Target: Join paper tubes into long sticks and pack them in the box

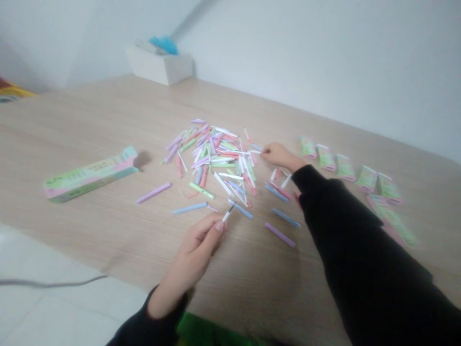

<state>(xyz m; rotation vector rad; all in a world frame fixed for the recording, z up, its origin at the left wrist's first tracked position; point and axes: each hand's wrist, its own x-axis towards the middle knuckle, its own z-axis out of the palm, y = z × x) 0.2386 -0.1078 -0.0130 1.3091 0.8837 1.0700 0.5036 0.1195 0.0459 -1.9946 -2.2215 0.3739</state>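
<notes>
My left hand (196, 245) pinches a white stick (227, 213), its long axis angled up-right toward the pastel stick pile (219, 158). My right hand (279, 154) lies nearer, fingers bunched at the pile's edge; any hold there I cannot tell.

You wear a black long-sleeved top (374, 259); your right sleeve (324, 192) reaches the wrist, matte and softly creased; your left sleeve (151, 331) stops short of the left hand (194, 245), baring the forearm; your right hand (281, 156) is bare too.
</notes>
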